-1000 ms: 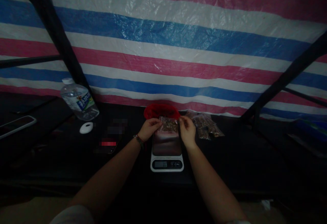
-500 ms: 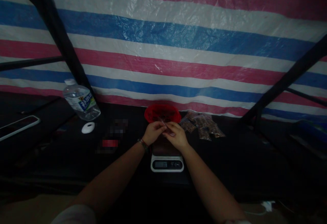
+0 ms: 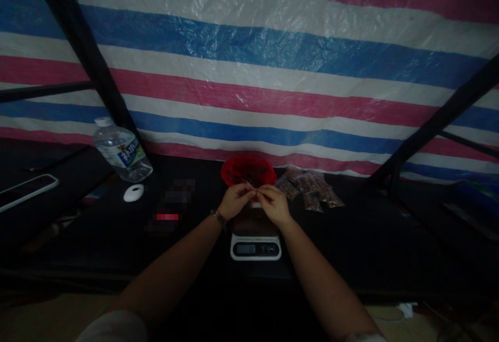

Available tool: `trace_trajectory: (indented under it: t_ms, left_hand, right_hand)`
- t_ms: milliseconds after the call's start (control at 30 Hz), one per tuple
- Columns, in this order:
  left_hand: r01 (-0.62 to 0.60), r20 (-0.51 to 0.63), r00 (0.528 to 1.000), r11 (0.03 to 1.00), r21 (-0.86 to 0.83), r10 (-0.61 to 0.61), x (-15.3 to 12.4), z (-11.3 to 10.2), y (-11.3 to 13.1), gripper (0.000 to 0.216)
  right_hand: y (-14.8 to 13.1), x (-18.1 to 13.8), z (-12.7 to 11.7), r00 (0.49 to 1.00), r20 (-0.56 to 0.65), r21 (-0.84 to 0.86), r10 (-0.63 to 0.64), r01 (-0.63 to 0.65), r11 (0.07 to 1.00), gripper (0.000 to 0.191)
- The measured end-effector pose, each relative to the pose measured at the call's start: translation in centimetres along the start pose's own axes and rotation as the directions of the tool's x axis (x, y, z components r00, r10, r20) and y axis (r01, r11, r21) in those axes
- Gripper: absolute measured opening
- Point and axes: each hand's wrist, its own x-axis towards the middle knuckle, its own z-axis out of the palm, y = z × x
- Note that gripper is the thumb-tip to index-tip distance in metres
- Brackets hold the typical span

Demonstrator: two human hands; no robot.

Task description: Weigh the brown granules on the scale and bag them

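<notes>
Low in the centre of the frame sits a digital scale. Beyond its display, the left hand and right hand meet, fingers pinched on a small plastic bag, mostly hidden. It is probably light, limp and slick, so a fingertip pinch along an edge should suit it better than a squeeze at the middle. Right of centre, filled bags look soft, liftable by a corner. Farther, at centre, is a red bowl.
</notes>
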Motion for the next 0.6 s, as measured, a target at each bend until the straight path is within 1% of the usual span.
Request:
trace_trajectory:
  t_ms: [100,200,267,367,500,533,600]
  left_hand:
    - [-0.025,0.024,0.999,0.999,0.035,0.024,-0.1,0.1,0.4,0.019]
    - [-0.070,0.032,0.997,0.990,0.119,0.067,-0.2,0.2,1.0,0.017]
    - [-0.105,0.010,0.994,0.977,0.186,0.105,-0.2,0.3,1.3,0.015]
    - [-0.154,-0.054,0.983,0.946,0.284,0.176,-0.4,0.5,1.3,0.013]
    - [-0.198,-0.082,0.965,0.900,0.389,0.248,-0.8,0.5,0.9,0.017]
    - [-0.199,-0.086,0.964,0.893,0.403,0.254,-0.8,0.5,0.8,0.017]
    - [-0.186,-0.116,0.959,0.886,0.424,0.257,-0.9,0.3,0.9,0.015]
  right_hand:
    - [0.0,0.1,0.0,1.000,-0.021,-0.024,0.000,0.000,1.000,0.019]
    - [0.0,0.0,0.2,0.999,-0.045,-0.077,-0.011,0.008,0.997,0.017]
    - [-0.2,-0.1,0.4,0.998,-0.056,-0.131,-0.028,0.020,0.991,0.015]
    - [-0.6,-0.3,0.6,0.994,-0.079,-0.204,-0.071,0.054,0.977,0.016]
    - [-1.0,-0.4,0.1,0.971,-0.229,-0.263,-0.062,-0.001,0.965,0.019]
    - [-1.0,-0.3,-0.1,0.970,-0.238,-0.258,-0.053,-0.010,0.966,0.020]
    - [-1.0,-0.2,-0.4,0.980,-0.193,-0.211,-0.044,0.002,0.977,0.018]
